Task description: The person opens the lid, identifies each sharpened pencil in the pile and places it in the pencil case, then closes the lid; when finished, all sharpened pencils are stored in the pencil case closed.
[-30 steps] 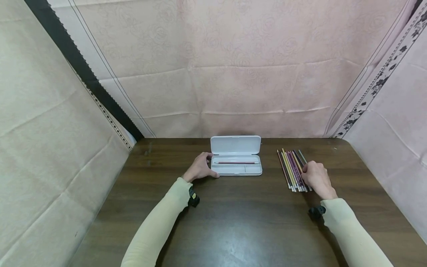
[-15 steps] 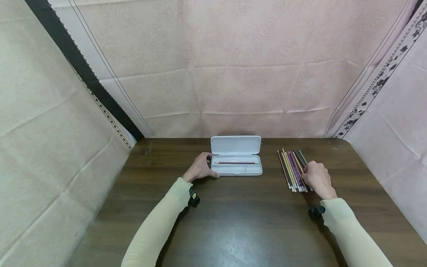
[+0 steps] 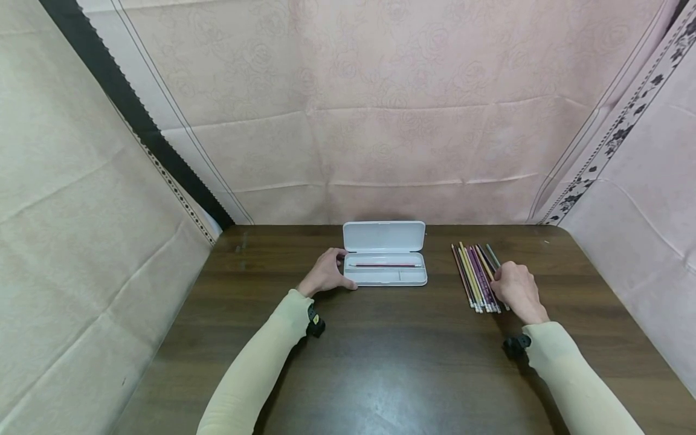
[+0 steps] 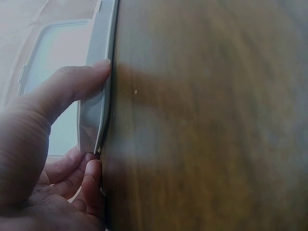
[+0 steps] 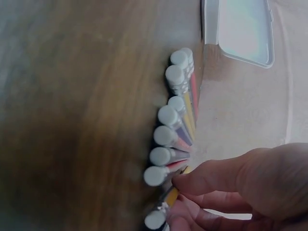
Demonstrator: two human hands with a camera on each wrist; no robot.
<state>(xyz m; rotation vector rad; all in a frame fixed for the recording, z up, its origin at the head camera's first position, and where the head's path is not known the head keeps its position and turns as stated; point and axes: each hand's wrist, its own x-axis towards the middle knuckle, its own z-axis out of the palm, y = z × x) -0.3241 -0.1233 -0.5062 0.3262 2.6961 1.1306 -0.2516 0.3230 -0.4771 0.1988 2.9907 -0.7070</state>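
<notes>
A white pencil case (image 3: 372, 278) lies on the table with its lid (image 3: 383, 236) raised. One dark red pencil (image 3: 386, 265) lies lengthwise in its rear compartment. My left hand (image 3: 325, 272) holds the case at its left end. In the left wrist view, the thumb presses the front wall of the case (image 4: 92, 115) and the fingers curl at its end. To the right, several pencils (image 3: 472, 278) fan out with white eraser ends toward me. At their right side, my right hand (image 3: 516, 289) pinches a yellow pencil (image 5: 172, 196) between thumb and fingers, just above the table.
The brown wooden table (image 3: 380, 356) runs back to a pale pink cloth (image 3: 391, 133) hanging right behind the raised lid. More cloth hangs at the left and right sides. Bare tabletop separates the case from the pencils.
</notes>
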